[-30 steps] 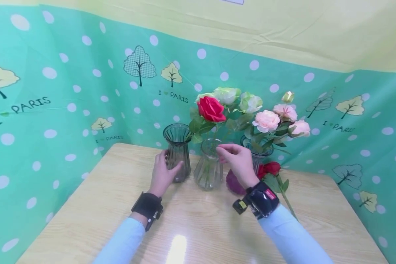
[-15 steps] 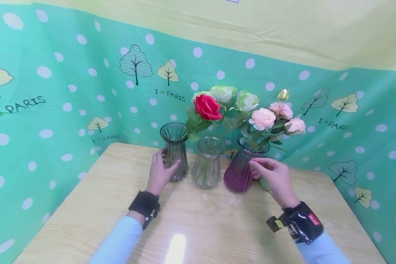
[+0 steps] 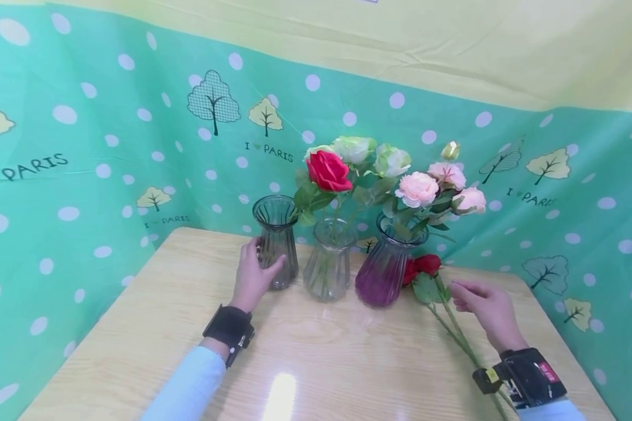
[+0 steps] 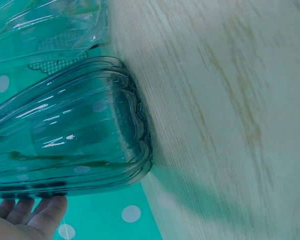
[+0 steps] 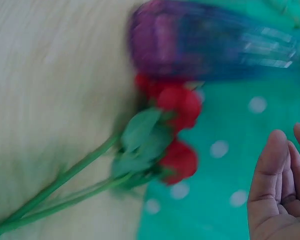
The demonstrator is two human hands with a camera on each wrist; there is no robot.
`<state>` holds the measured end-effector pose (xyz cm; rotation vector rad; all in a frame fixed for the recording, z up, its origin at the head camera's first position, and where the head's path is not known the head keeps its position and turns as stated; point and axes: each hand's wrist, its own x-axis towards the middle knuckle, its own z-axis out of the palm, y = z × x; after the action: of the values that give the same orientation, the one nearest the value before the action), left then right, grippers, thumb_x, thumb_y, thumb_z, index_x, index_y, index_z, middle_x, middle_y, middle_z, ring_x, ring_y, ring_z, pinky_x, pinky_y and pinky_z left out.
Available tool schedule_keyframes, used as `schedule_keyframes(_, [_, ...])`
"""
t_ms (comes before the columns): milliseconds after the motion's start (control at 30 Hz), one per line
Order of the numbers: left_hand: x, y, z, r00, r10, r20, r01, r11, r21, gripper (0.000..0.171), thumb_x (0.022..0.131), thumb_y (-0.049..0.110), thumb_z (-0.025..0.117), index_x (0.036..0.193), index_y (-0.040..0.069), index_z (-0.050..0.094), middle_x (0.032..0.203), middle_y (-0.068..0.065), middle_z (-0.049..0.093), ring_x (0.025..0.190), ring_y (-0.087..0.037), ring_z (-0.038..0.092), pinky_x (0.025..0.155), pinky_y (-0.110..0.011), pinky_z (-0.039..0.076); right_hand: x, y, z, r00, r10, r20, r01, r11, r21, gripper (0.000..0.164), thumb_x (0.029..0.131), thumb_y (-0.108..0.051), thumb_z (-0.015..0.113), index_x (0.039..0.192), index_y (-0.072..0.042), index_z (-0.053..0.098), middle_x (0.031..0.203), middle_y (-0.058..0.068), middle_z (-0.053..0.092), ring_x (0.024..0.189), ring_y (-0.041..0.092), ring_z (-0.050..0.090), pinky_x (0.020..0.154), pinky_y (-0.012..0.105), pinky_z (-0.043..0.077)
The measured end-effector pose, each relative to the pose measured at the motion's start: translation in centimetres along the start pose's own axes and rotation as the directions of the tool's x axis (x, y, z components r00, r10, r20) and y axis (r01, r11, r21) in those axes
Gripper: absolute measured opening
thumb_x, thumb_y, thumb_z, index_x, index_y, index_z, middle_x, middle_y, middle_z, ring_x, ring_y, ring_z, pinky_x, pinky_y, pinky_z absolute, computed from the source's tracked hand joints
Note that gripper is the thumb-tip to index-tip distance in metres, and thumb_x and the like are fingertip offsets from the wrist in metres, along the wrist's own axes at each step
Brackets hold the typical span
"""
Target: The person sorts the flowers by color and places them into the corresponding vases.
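In the head view my left hand (image 3: 253,278) is cupped around the left side of a grey ribbed glass vase (image 3: 276,213), thumb in front. Its fingertips (image 4: 52,207) meet the glass in the left wrist view. My right hand (image 3: 487,310) holds nothing, its fingers loosely bent, just right of some red roses (image 3: 428,264). These roses lie on the table, their long stems (image 3: 466,345) running toward the near right. In the right wrist view the roses (image 5: 180,107) are blurred, apart from the hand (image 5: 280,195).
A clear glass vase (image 3: 318,275) stands mid-row with a red rose (image 3: 328,171) and greenish-white roses (image 3: 392,159) above it. To its right a vase with a purple base (image 3: 379,283) bears pink flowers (image 3: 418,189). Patterned cloth (image 3: 110,204) hangs behind the wooden table (image 3: 321,362).
My right hand has moved from the clear vase's rim, past the purple vase, to the right of the lying roses. The left hand stays on the grey vase. The head view has shifted slightly.
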<state>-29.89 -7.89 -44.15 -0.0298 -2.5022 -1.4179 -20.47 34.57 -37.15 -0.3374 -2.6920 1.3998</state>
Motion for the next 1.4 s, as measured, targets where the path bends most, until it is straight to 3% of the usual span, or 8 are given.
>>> schedule_keyframes(67, [0.0, 0.0, 0.0, 1.0, 0.0, -0.005, 0.0, 1.0, 0.0, 0.086, 0.083, 0.046, 0.066, 0.144, 0.004, 0.024, 0.142, -0.018, 0.033, 0.128, -0.035, 0.041, 0.107, -0.049, 0.038, 0.4, 1.1, -0.1, 1.0, 0.029, 0.003, -0.029, 1.0, 0.0, 0.055, 0.092, -0.036, 0.057, 0.124, 0.008, 0.054, 0.085, -0.011, 0.067, 0.074, 0.003, 0.063, 0.068, 0.018, 0.056])
schedule_keyframes(267, [-0.1, 0.0, 0.1, 1.0, -0.016, 0.009, 0.016, 1.0, -0.001, 0.088, 0.082, 0.047, 0.066, 0.145, 0.005, 0.022, 0.143, -0.018, 0.032, 0.129, -0.035, 0.04, 0.108, -0.05, 0.037, 1.7, 4.7, 0.0, 0.996, 0.089, 0.003, -0.089, 0.996, -0.017, 0.05, 0.094, -0.027, 0.054, 0.121, 0.015, 0.053, 0.084, 0.004, 0.07, 0.069, 0.003, 0.064, 0.065, 0.019, 0.057])
schedule_keyframes(500, [-0.1, 0.1, 0.2, 1.0, -0.014, 0.008, 0.014, 1.0, 0.001, 0.087, 0.083, 0.046, 0.066, 0.145, 0.005, 0.022, 0.142, -0.018, 0.033, 0.128, -0.035, 0.041, 0.108, -0.049, 0.037, 3.3, 6.5, 0.6, 0.997, 0.074, -0.002, -0.072, 0.962, -0.262, 0.046, 0.093, -0.03, 0.053, 0.112, 0.011, 0.061, 0.083, 0.015, 0.07, 0.066, 0.009, 0.063, 0.059, 0.023, 0.049])
schedule_keyframes(733, [-0.2, 0.0, 0.1, 1.0, -0.016, 0.003, 0.016, 1.0, -0.002, 0.086, 0.083, 0.044, 0.066, 0.145, 0.004, 0.022, 0.142, -0.018, 0.033, 0.128, -0.035, 0.041, 0.108, -0.05, 0.038, 4.6, 7.5, 1.8, 0.999, 0.05, -0.008, -0.05, 0.928, -0.369, 0.035, 0.091, -0.021, 0.054, 0.102, 0.011, 0.065, 0.095, 0.026, 0.067, 0.086, 0.038, 0.062, 0.069, 0.039, 0.05])
schedule_keyframes(833, [-0.3, 0.0, 0.1, 1.0, -0.014, -0.001, 0.014, 1.0, 0.002, 0.085, 0.083, 0.044, 0.066, 0.145, 0.004, 0.023, 0.141, -0.018, 0.034, 0.128, -0.035, 0.042, 0.107, -0.05, 0.038, 5.2, 8.0, 2.3, 0.999, 0.04, -0.011, -0.041, 0.916, -0.399, 0.032, 0.09, -0.019, 0.055, 0.098, 0.01, 0.066, 0.098, 0.027, 0.066, 0.093, 0.043, 0.059, 0.076, 0.048, 0.05])
schedule_keyframes(967, [-0.3, -0.1, 0.2, 1.0, -0.011, -0.006, 0.011, 1.0, 0.003, 0.085, 0.083, 0.044, 0.066, 0.144, 0.004, 0.023, 0.141, -0.018, 0.034, 0.127, -0.034, 0.042, 0.107, -0.049, 0.039, 5.7, 8.1, 2.8, 1.0, 0.001, -0.014, -0.007, 0.898, -0.44, 0.029, 0.088, -0.015, 0.054, 0.093, 0.011, 0.066, 0.093, 0.027, 0.066, 0.087, 0.043, 0.06, 0.076, 0.051, 0.049])
schedule_keyframes(1133, [-0.1, -0.1, 0.2, 1.0, -0.011, -0.006, 0.011, 1.0, 0.0, 0.086, 0.083, 0.044, 0.066, 0.145, 0.004, 0.023, 0.142, -0.018, 0.034, 0.128, -0.035, 0.041, 0.108, -0.049, 0.038, 6.0, 7.9, 3.6, 1.0, -0.001, 0.004, 0.002, 0.869, -0.496, 0.026, 0.086, -0.011, 0.049, 0.092, 0.007, 0.067, 0.09, 0.024, 0.067, 0.081, 0.036, 0.062, 0.067, 0.045, 0.05])
schedule_keyframes(1400, [0.1, 0.0, 0.4, 1.0, -0.006, -0.017, 0.007, 1.0, 0.016, 0.087, 0.082, 0.046, 0.065, 0.145, 0.003, 0.023, 0.14, -0.02, 0.035, 0.126, -0.036, 0.043, 0.106, -0.05, 0.039, 6.5, 7.7, 4.3, 0.999, -0.03, 0.029, 0.042, 0.822, -0.568, 0.027, 0.086, -0.006, 0.046, 0.063, -0.004, 0.059, 0.064, 0.007, 0.058, 0.059, 0.021, 0.053, 0.049, 0.03, 0.038])
